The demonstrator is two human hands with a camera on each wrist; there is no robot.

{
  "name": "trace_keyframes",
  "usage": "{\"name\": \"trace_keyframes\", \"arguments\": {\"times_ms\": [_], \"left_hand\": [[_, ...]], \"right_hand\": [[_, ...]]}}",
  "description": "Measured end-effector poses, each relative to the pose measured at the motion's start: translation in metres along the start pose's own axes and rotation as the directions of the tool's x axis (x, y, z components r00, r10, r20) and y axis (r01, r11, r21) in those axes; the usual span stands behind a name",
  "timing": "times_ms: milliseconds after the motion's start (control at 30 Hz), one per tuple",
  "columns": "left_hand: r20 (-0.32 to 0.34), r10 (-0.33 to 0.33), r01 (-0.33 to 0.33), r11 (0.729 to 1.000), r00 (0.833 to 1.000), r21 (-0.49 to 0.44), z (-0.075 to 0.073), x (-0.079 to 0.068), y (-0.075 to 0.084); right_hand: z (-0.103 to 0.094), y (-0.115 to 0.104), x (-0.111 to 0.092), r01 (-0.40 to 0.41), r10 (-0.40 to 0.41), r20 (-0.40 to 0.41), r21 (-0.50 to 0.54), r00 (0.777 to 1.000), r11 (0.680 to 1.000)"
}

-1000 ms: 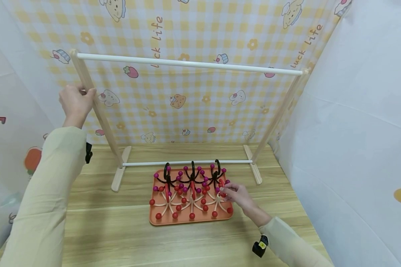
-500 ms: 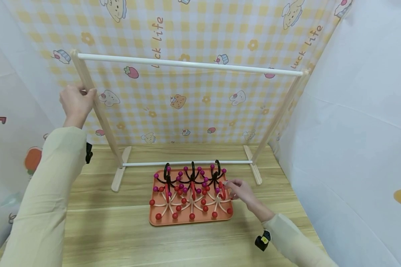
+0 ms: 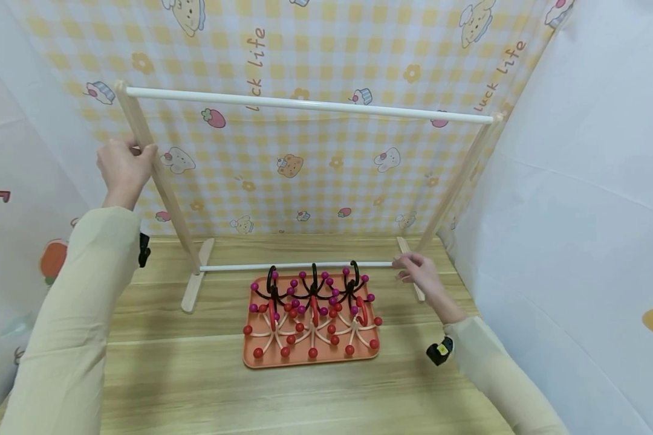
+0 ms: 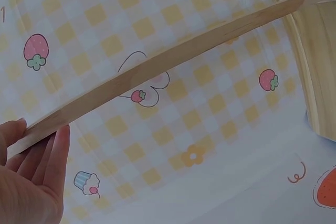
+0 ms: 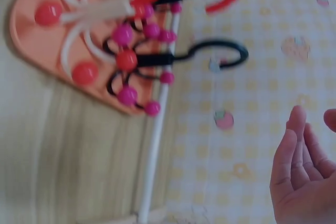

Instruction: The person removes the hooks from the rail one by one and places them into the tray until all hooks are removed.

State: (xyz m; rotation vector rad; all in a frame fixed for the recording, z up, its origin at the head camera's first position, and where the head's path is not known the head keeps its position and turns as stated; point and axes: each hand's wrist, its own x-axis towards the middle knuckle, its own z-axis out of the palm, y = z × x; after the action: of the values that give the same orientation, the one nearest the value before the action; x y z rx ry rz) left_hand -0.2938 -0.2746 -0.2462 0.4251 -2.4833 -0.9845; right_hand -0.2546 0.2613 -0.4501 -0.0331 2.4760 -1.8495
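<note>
My left hand (image 3: 124, 169) grips the left wooden post (image 3: 165, 193) of a rack, thumb on one side and fingers on the other. The left wrist view shows that post (image 4: 157, 65) between thumb and fingers. My right hand (image 3: 421, 275) is in front of the right end of the rack's lower white rod (image 3: 305, 264). In the right wrist view the right hand (image 5: 304, 182) has loosely bent fingers and holds nothing. On an orange tray (image 3: 299, 360) lie black claw-like hangers (image 3: 274, 293) with purple balls and cream ones (image 3: 355, 326) with red balls and red hooks.
A white top bar (image 3: 305, 104) spans the rack, above the tray. The right post (image 3: 459, 175) stands on a wooden foot (image 3: 413, 284). A checked cloth (image 3: 315, 66) hangs behind, and white sheets (image 3: 588, 181) flank the wood-grain tabletop (image 3: 305, 399).
My right hand has let go of the red hook of the nearest right cream hanger and moved up and right, off the tray. My left hand stays on the post.
</note>
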Motion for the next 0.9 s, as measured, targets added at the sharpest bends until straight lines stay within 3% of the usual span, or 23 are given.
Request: {"name": "trace_keyframes", "arguments": {"times_ms": [100,167,233,333,367,433,500,567,733,900], "left_hand": [[0.004,-0.003,0.003,1.000,1.000,0.001,0.000,0.000,0.001],[0.005,-0.006,0.006,1.000,1.000,-0.001,0.000,0.000,0.001],[0.007,-0.010,0.010,1.000,1.000,-0.001,0.001,0.000,0.001],[0.008,-0.011,0.011,1.000,1.000,0.000,0.001,0.000,0.001],[0.008,-0.011,0.011,1.000,1.000,0.002,0.001,0.000,0.001],[0.003,-0.008,0.008,1.000,1.000,0.006,0.001,0.000,0.000],[0.000,-0.009,0.009,1.000,1.000,0.002,0.001,0.000,-0.001],[-0.007,-0.004,0.004,1.000,1.000,-0.003,0.002,-0.001,-0.002],[-0.048,0.043,-0.045,0.998,0.998,-0.040,0.005,-0.005,-0.005],[-0.096,0.178,-0.178,0.984,0.979,0.005,0.010,-0.018,-0.013]], "right_hand": [[-0.025,0.053,0.039,0.060,-0.062,0.029,0.067,0.998,0.996],[-0.031,0.047,0.038,0.098,-0.106,0.057,0.124,0.993,0.987],[-0.043,0.069,0.056,0.106,-0.113,0.052,0.119,0.992,0.987],[-0.032,-0.003,0.016,0.074,-0.075,0.015,0.023,0.997,0.997],[-0.035,-0.006,0.017,0.064,-0.064,0.006,-0.007,0.998,0.998],[-0.029,-0.043,-0.003,0.034,-0.034,-0.003,-0.065,0.999,0.997],[-0.028,-0.062,-0.012,0.033,-0.034,-0.006,-0.087,0.999,0.996],[-0.029,-0.072,-0.014,0.010,-0.011,-0.014,-0.096,1.000,0.995],[-0.037,-0.072,-0.008,-0.014,0.006,-0.062,-0.131,0.998,0.991],[-0.046,-0.072,-0.004,0.035,-0.056,-0.100,-0.201,0.993,0.979]]}}
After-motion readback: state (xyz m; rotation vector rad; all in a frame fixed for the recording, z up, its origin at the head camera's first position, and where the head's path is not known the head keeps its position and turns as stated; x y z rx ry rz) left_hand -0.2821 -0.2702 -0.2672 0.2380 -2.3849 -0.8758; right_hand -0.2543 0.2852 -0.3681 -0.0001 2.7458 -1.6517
